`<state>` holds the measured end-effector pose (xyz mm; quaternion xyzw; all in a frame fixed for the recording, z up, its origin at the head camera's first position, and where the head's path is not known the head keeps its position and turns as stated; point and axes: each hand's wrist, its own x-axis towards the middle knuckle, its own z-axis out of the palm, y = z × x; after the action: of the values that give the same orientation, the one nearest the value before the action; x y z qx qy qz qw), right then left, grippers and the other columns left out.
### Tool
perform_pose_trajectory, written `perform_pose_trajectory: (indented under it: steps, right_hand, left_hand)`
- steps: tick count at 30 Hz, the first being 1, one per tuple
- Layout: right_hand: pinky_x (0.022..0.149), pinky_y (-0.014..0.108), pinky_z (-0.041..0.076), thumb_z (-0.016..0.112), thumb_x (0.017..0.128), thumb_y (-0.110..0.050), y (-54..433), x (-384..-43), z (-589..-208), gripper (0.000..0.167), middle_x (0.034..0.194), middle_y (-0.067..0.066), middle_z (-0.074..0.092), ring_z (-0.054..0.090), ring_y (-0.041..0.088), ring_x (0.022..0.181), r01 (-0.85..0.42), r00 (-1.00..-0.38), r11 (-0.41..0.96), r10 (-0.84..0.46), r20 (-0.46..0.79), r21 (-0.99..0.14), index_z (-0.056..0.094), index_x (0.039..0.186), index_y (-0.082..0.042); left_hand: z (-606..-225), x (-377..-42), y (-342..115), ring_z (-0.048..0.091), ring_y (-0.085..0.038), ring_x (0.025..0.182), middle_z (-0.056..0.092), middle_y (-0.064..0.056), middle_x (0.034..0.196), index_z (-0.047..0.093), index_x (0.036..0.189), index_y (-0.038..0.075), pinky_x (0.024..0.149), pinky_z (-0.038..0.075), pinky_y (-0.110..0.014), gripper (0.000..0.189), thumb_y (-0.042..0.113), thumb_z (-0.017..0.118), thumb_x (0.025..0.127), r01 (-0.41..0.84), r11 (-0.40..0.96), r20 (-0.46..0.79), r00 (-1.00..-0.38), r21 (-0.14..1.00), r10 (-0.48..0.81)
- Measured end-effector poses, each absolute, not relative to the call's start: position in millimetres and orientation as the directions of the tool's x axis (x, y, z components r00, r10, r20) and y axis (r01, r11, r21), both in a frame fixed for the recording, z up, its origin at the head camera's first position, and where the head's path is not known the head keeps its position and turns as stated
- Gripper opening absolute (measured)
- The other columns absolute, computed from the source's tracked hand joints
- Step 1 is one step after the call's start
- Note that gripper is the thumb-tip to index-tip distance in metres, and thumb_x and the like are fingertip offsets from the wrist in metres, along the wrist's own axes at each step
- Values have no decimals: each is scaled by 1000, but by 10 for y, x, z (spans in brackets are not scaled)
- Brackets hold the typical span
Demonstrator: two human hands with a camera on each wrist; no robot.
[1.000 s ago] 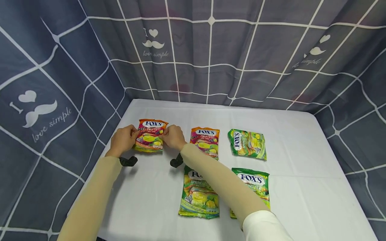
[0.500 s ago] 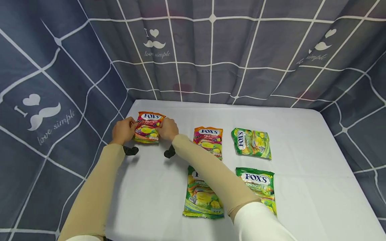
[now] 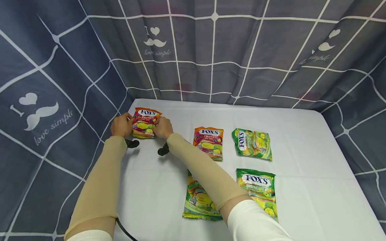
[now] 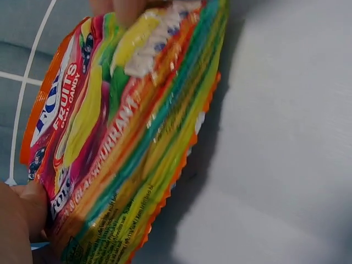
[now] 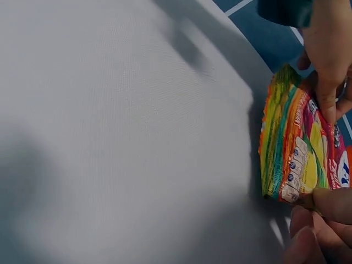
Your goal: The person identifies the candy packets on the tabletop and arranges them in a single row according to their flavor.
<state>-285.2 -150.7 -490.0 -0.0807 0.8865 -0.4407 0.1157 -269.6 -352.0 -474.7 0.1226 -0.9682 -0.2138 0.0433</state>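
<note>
An orange and red Fox's Fruits candy bag [image 3: 145, 124] is at the far left corner of the white table. My left hand [image 3: 122, 125] pinches its left edge, and my right hand [image 3: 164, 128] pinches the right edge. In the left wrist view the candy bag [image 4: 110, 132] is tilted, its crimped lower edge close to the tabletop with a shadow beside it. The right wrist view has both hands on the candy bag [image 5: 300, 143], the right thumb [image 5: 333, 204] pressing its front near a lower corner. Whether the bag touches the table is unclear.
A second Fruits bag [image 3: 208, 142] lies at mid-table. Right of it is a sideways green Spring Tea bag [image 3: 253, 144]. Nearer are two more green bags, one [image 3: 200, 201] partly under my right forearm, another [image 3: 258, 189] beside it. A grey checked curtain [image 3: 193, 50] borders the table [image 3: 301, 150].
Both hands have carried the Fruits candy bag away from me and slightly left, toward the table's far left corner. The other bags stay where they lay; the head view has shifted slightly.
</note>
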Motion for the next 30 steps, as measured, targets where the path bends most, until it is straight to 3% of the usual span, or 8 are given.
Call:
perform_pose_trajectory:
  steps: [5,9,15,22,26,30]
  right_hand:
    - [96,34,58,77,97,-8,-1638,-3059,-5147,32,124,10,75,67,21,105,-12,-962,601,-226,-155,-799,75,127,2]
    - [95,33,57,73,94,-6,-1705,-3174,-5317,39,127,9,75,65,19,105,-5,-961,590,-225,-158,-808,75,132,1]
    - [90,30,56,74,97,-4,-1601,-2943,-5050,38,127,12,75,64,20,101,-18,-956,564,-250,-150,-825,73,134,3]
    - [108,34,53,68,103,-2,-1603,-2827,-4948,38,138,14,71,64,21,118,-8,-958,568,-240,-156,-823,70,140,4]
    - [107,37,54,72,101,-4,-1610,-2856,-4939,37,134,14,72,65,23,116,2,-957,577,-237,-169,-817,71,137,4]
    - [98,35,58,78,99,-12,-1658,-2938,-4995,32,119,9,76,68,21,100,4,-959,637,-215,-182,-771,76,129,2]
  left_hand:
    - [-4799,-2745,-3497,59,-43,101,66,-30,124,65,132,3,84,48,-59,27,16,51,114,-262,862,-23,-960,434,-281]
    - [-4887,-2752,-3491,59,-44,107,64,-32,134,63,140,-1,91,50,-60,33,10,49,112,-280,844,-46,-955,458,-292]
    - [-4995,-2727,-3544,60,-45,107,65,-34,134,64,140,-2,91,50,-59,34,10,49,111,-293,834,-44,-950,468,-309]
    - [-4990,-2709,-3573,60,-44,103,66,-34,132,65,140,-1,90,50,-59,35,10,49,110,-290,827,-43,-950,481,-309]
    - [-4970,-2720,-3572,60,-44,106,66,-32,133,63,142,-1,94,49,-59,36,12,48,111,-311,818,-68,-945,485,-319]
    - [-4966,-2742,-3580,59,-43,110,65,-31,134,61,144,-1,98,48,-60,37,13,47,112,-321,813,-91,-944,485,-318]
